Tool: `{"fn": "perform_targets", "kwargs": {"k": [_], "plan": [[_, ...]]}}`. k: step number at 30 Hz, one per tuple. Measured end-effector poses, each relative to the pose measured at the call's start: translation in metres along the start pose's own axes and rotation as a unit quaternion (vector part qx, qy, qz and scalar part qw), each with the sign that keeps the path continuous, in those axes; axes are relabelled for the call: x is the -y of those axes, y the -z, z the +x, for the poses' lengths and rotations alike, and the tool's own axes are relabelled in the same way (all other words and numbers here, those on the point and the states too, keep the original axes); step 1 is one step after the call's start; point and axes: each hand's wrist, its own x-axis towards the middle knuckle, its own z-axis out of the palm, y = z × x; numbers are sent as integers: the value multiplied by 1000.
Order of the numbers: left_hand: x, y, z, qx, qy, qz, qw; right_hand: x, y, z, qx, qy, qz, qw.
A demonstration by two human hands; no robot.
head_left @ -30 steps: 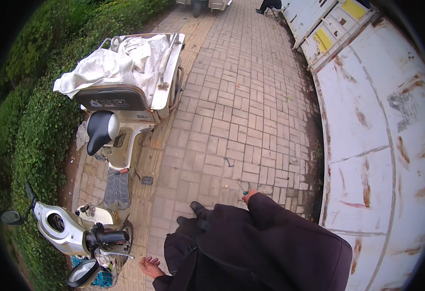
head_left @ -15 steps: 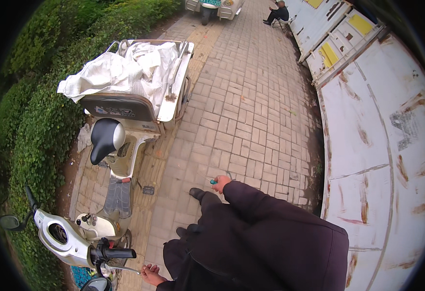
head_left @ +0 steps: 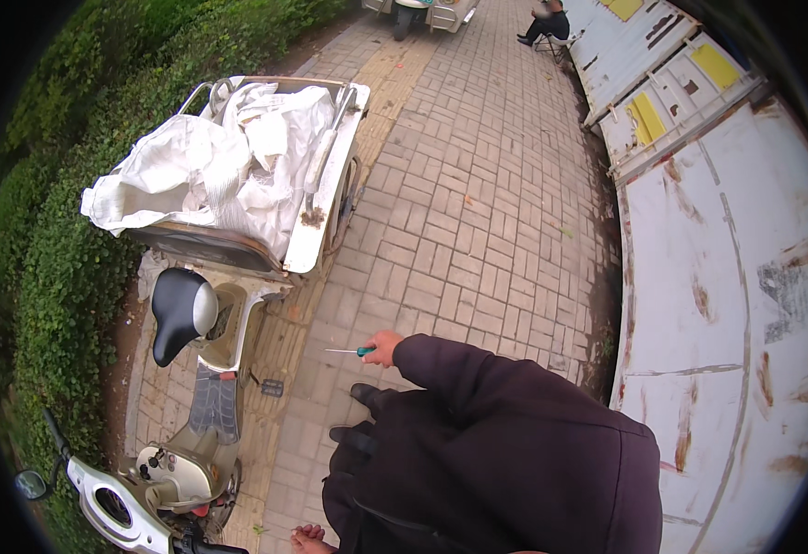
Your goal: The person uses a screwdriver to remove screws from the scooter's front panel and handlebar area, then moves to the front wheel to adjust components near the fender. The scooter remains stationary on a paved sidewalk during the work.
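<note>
My right hand is closed around the teal handle of a screwdriver, whose thin metal shaft points left above the paving. At the lower edge, my left hand is partly cut off; its fingers are loosely bent and apart, with nothing seen in them. Left of it, the black handlebar grip of a cargo tricycle reaches toward it without contact. The tricycle's white front panel has a dark oval opening. Farther back are its black and silver saddle and grey ribbed footboard.
White woven sacks fill the tricycle's cargo bed. A green hedge borders the left side, and a rusty white metal wall the right. Up the brick pavement are another vehicle and a seated person.
My right hand has moved left, and the screwdriver's shaft now shows plainly, pointing left. My left hand has come away from the brake lever. The view has shifted, leaving less of the handlebar visible.
</note>
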Motion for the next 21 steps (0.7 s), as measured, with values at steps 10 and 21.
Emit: {"fn": "perform_targets", "kwargs": {"k": [10,21], "plan": [[11,-88,12,29,13,-23,999,54,25,-11,7,-1,23,1000],[-14,-146,-65,-71,-21,-30,997,181,16,72,250,123,87,956]]}}
